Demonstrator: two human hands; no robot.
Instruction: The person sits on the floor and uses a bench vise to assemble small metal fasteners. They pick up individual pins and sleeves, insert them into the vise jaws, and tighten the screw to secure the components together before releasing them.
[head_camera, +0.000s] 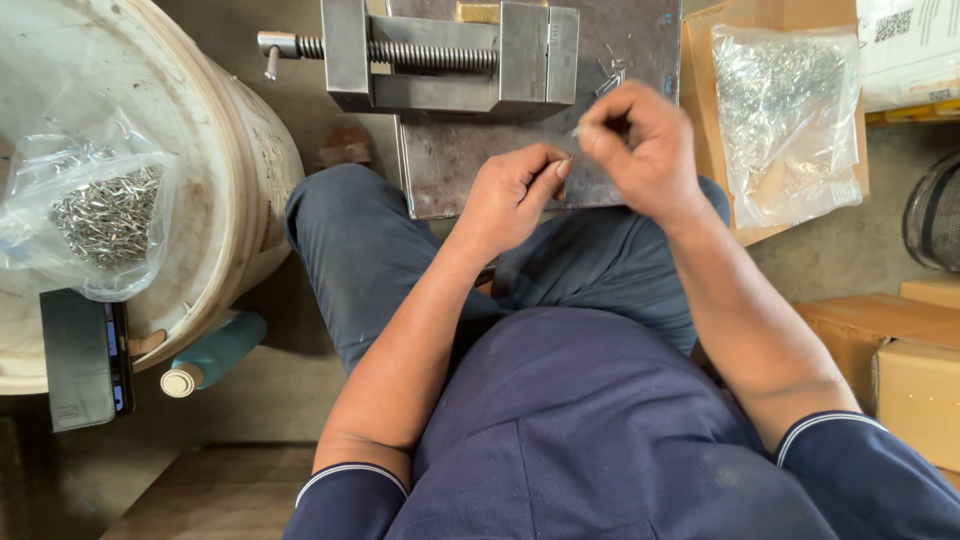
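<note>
My left hand (515, 190) and my right hand (640, 145) meet over the near edge of a grey metal plate (450, 160). Between their pinched fingertips sits a tiny metal part (572, 152); which hand carries it I cannot tell exactly, both touch it. A steel vise (450, 60) with a threaded screw stands on the plate just beyond my hands. A few loose small metal parts (612, 75) lie on the plate beside the vise.
A clear bag of small metal parts (105, 215) rests on an upturned white bucket (220, 180) at left, with a phone in a dark case (85, 355) near its edge. Another bag of parts (785, 120) lies on a cardboard box (760, 15) at right. More boxes (915, 380) stand lower right.
</note>
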